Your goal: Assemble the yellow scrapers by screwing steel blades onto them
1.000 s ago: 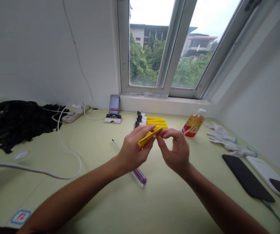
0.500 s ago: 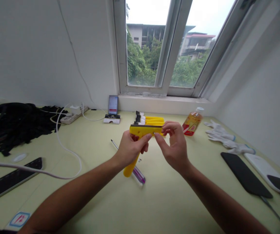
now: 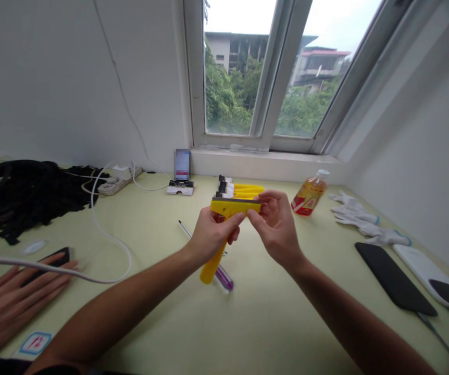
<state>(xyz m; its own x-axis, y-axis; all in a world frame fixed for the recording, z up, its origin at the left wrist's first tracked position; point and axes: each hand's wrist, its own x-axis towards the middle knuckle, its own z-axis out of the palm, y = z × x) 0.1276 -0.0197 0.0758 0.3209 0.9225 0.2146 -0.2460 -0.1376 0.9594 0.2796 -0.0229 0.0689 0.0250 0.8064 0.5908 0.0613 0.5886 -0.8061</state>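
A yellow scraper (image 3: 235,208) with a dark strip along its top edge is held upright above the table, its handle slanting down to the left. My left hand (image 3: 212,237) is closed around it where the handle meets the head, thumb lying on the head. At the head's right end, my right hand (image 3: 277,229) pinches it, thumb on the front face and fingertips at the top edge and behind. Below the handle lies a screwdriver (image 3: 224,277) with a purple clear handle. Small metal parts (image 3: 225,253) rest beside it, partly hidden by the scraper.
More yellow-handled scrapers (image 3: 248,190) lie behind my hands. A bottle (image 3: 310,194), white gloves (image 3: 359,219) and a black flat device (image 3: 394,278) are at right. Another person's hand (image 3: 25,294) rests over a dark flat object at left, near a white cable (image 3: 111,239).
My right fingers and thumb have closed in on the scraper head's right end, covering the small screw spot there. Another person's hand has come in at the left.
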